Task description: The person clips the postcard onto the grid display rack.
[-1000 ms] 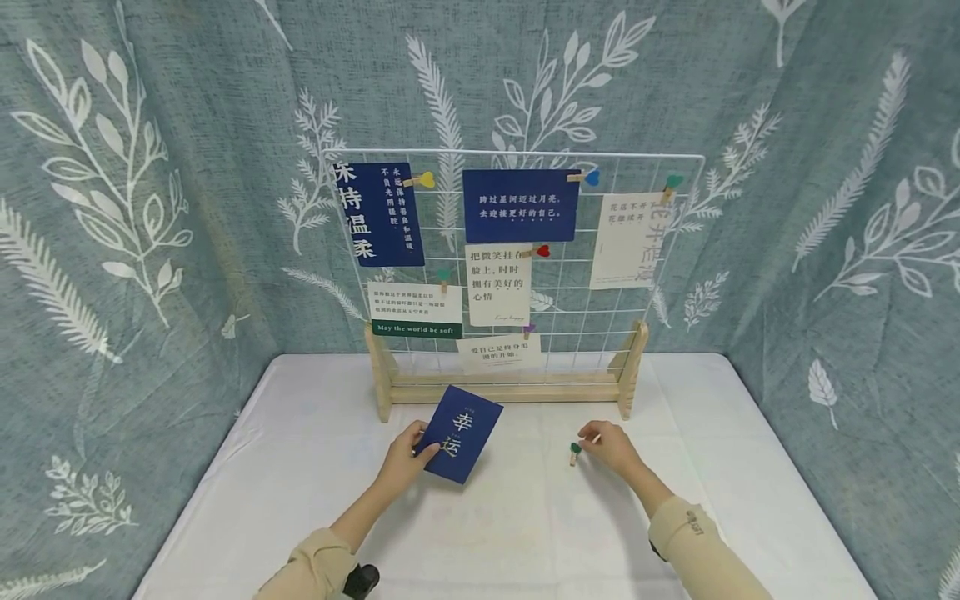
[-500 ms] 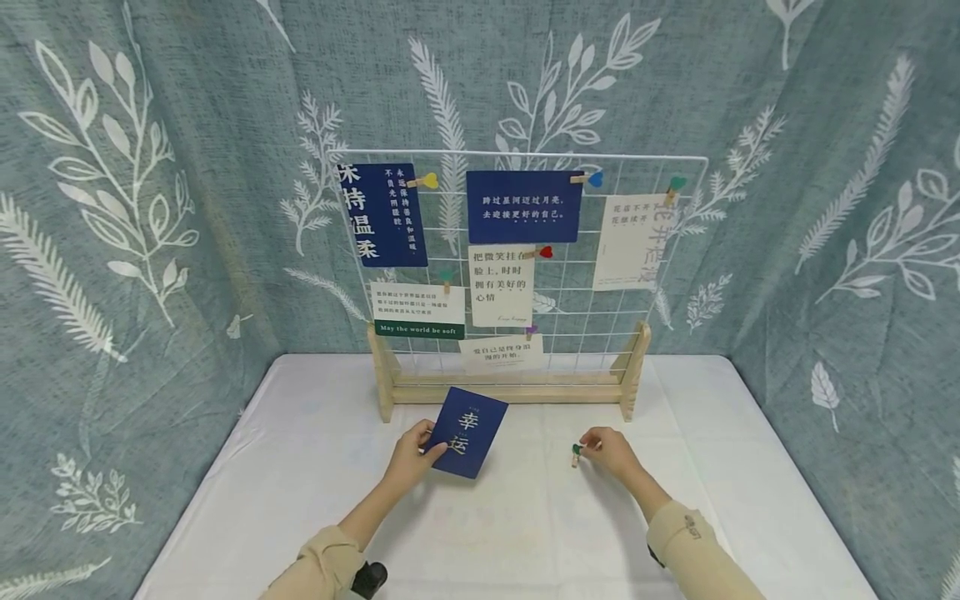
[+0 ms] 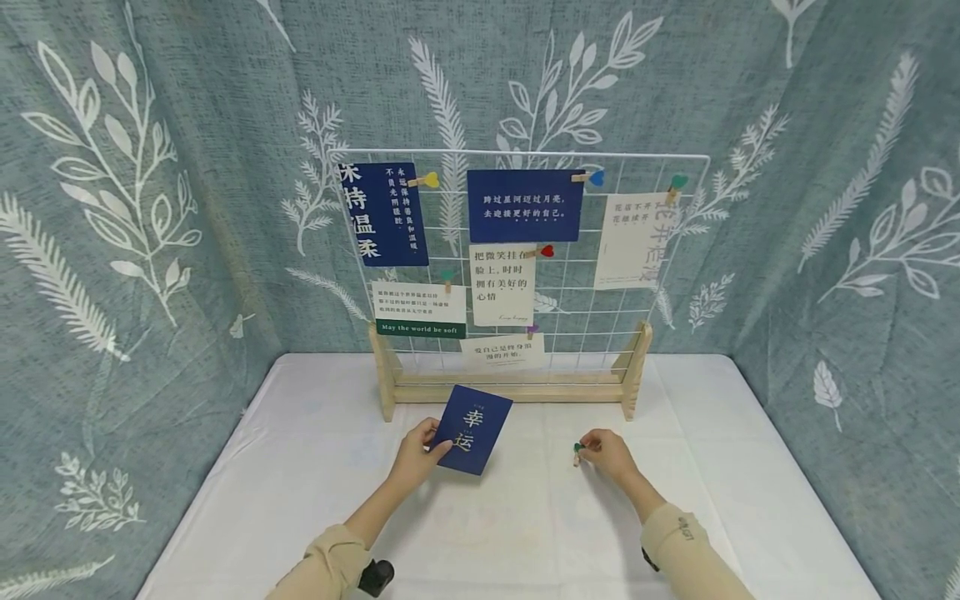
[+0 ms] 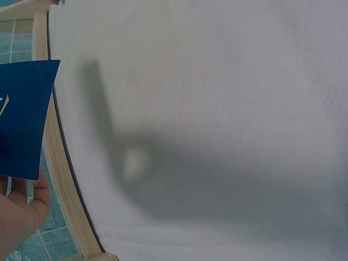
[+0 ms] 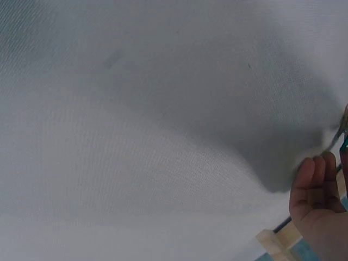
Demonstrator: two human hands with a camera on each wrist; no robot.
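Note:
My left hand [image 3: 415,457] grips a dark blue card [image 3: 474,429] with gold characters at its left edge, thumb on the front. The card is tilted above the table before the rack; in the left wrist view only part of the blue card [image 4: 24,117] shows. Pinched by my right hand [image 3: 611,454] is a small wooden clothespin [image 3: 577,458] with a green heart. In the right wrist view, my right hand [image 5: 321,201] stands at the right edge, with a bit of green at its fingertips and the rest of the clothespin cut off.
A white wire grid [image 3: 585,312] stands in a wooden base [image 3: 502,392] at the back. Several cards hang on it from heart clothespins, among them a wide blue card [image 3: 525,225] and a white-and-green card [image 3: 418,312]. White cloth covers the table [image 3: 510,533]; patterned curtains surround it.
My left hand has moved slightly right with the blue card. My right fingers have closed on the green-heart clothespin, which stood beside them before and now tilts a little.

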